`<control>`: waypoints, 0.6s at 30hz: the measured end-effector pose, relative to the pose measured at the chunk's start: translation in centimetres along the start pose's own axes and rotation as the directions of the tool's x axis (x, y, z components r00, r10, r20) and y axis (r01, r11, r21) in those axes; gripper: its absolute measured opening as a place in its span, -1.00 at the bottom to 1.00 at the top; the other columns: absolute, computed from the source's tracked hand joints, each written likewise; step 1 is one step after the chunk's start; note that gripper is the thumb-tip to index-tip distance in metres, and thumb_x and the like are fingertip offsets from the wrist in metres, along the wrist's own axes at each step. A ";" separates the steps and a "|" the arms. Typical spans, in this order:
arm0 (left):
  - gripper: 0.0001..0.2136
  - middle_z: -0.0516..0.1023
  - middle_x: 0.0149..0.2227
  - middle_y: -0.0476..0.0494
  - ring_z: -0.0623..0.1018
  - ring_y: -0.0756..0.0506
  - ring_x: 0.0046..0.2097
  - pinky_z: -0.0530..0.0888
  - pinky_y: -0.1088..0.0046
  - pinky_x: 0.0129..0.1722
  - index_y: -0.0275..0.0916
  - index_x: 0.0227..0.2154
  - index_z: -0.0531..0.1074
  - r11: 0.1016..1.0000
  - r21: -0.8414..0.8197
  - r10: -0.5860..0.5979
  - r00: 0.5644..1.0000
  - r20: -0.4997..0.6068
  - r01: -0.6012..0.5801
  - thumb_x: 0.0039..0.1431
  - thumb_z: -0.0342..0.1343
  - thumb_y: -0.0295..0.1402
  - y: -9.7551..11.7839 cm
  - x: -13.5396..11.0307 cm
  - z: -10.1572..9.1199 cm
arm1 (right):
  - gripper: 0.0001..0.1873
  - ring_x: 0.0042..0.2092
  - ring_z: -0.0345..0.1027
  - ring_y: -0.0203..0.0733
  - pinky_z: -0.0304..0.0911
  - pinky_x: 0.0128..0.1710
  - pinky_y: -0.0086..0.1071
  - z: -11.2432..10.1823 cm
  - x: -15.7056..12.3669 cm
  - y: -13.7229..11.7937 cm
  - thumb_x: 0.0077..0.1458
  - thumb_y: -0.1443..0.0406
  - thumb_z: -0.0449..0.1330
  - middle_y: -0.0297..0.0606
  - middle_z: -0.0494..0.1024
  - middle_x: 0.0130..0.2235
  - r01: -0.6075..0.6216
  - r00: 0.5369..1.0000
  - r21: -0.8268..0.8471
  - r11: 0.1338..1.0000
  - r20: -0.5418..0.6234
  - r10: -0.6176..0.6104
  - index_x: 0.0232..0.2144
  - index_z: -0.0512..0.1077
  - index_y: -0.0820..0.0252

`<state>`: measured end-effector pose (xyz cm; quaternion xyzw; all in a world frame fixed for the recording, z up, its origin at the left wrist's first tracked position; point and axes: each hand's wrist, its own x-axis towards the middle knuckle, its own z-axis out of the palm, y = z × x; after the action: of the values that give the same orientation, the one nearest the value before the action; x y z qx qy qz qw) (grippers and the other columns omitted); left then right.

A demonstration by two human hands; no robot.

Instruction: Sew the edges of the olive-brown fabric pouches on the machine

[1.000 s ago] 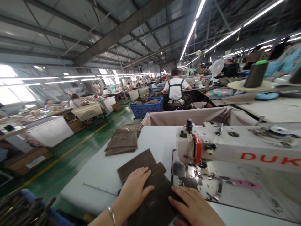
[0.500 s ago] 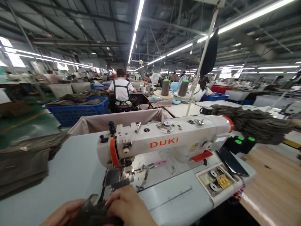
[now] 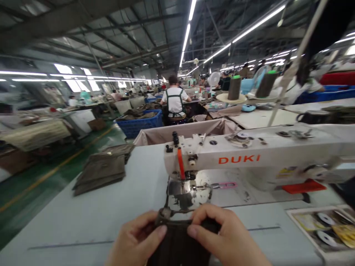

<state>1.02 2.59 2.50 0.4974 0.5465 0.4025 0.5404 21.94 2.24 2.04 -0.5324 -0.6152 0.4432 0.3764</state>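
Both hands grip a dark brown-grey fabric piece (image 3: 180, 242) by its upper edge, in front of the sewing machine. My left hand (image 3: 138, 238) pinches the left corner between thumb and fingers. Further right along the same edge, my right hand (image 3: 219, 232) pinches the cloth, thumb on top. The white sewing machine (image 3: 238, 155), with orange lettering, stands just beyond the fabric. Its metal needle plate (image 3: 180, 188) lies bare, apart from the cloth. Pink-handled thread snips (image 3: 224, 185) rest on the machine bed. The fabric's lower end runs out of view.
A stack of similar fabric pieces (image 3: 102, 168) lies on the left of the pale table (image 3: 138, 199). Behind the machine hangs a beige cloth bin (image 3: 188, 131). A bobbin tray (image 3: 321, 229) sits at right. A blue basket (image 3: 138, 125) and a seated co-worker (image 3: 174, 99) are beyond.
My view has swung left, so the machine appears further right. The fabric, bunched between my hands before, is now spread out with its upper edge held at two places.
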 end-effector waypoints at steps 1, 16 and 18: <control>-0.71 0.57 -0.39 -0.12 0.54 -0.18 -0.29 0.51 0.36 -0.24 -0.24 -0.38 0.57 0.999 -0.053 -0.010 1.000 0.005 0.011 -0.11 0.33 -0.14 0.3 -0.1 0.3 | -0.87 -0.32 0.40 -0.21 0.25 -0.33 -0.43 -0.2 0.0 0.0 0.04 0.21 0.22 -0.37 0.54 -0.41 0.010 0.999 -0.007 1.000 0.031 -0.010 -0.48 0.46 0.13; -0.74 0.49 -0.51 -0.03 0.47 0.01 -0.45 0.41 0.54 -0.40 -0.31 -0.43 0.52 0.923 -0.378 -0.079 0.997 -0.009 0.070 -0.16 0.42 -0.30 -1.1 -0.2 0.3 | -0.79 -0.36 0.42 -0.24 0.31 -0.40 -0.48 -0.1 0.2 0.5 0.09 0.17 0.16 -0.35 0.55 -0.34 0.119 0.992 -0.053 0.991 0.047 -0.117 -0.52 0.38 0.10; -0.73 0.50 -0.51 -0.04 0.46 0.02 -0.47 0.39 0.55 -0.43 -0.31 -0.43 0.50 0.914 -0.397 -0.099 0.995 -0.009 0.087 -0.16 0.43 -0.30 -1.4 -0.2 0.4 | -0.79 -0.36 0.41 -0.25 0.30 -0.40 -0.48 0.1 0.2 0.5 0.10 0.17 0.15 -0.35 0.54 -0.35 0.108 0.993 -0.040 0.993 0.059 -0.106 -0.52 0.35 0.11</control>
<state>1.25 2.11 1.19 0.3453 0.4844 0.4858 0.6404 21.97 2.44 1.53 -0.4938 -0.6626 0.4240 0.3705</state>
